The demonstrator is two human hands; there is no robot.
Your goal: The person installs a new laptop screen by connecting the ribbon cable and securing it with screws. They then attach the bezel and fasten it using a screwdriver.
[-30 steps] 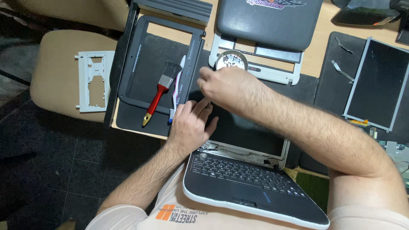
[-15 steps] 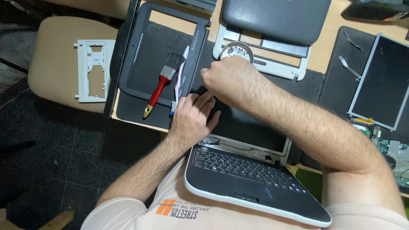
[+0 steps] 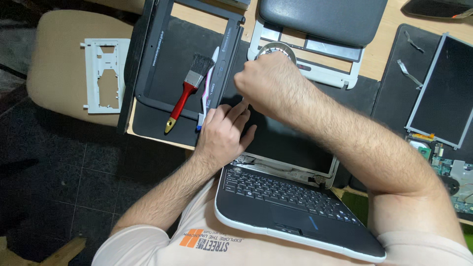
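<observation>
An open laptop [image 3: 295,207] lies partly on the person's lap, its keyboard toward the body and its bare screen panel tilted back onto the surface [image 3: 379,69].

The left hand [image 3: 224,135] rests palm down on the upper left corner of the laptop's screen panel. Its fingers [image 3: 231,114] lie flat and slightly spread, pressing on the panel; the grip is apart and closes on nothing.

The right hand [image 3: 268,83] hovers just above that same corner, knuckles up, fingers curled inward. A thin pale tip shows under it, just above the left fingers, but the hand hides what it is and whether the grip is clamped on it, so I cannot tell.

Just left of the laptop's corner lies a white toothbrush [image 3: 209,88], touching a black screen frame [image 3: 148,59] that rests on a dark mat [image 3: 152,123]. A brush with a red handle [image 3: 187,91] lies inside that frame, bristles pointing away from the laptop. Further left of the laptop, on a beige chair seat [image 3: 54,64], sits a white plastic bracket [image 3: 106,74].

Beyond the laptop, behind the right hand, is a white laptop shell [image 3: 315,66] with a grey lid [image 3: 320,19] across it, and a round metal part [image 3: 278,49] peeks out at the knuckles. To the right of the laptop lie a loose screen panel [image 3: 443,88] and a green circuit board [image 3: 453,167].
</observation>
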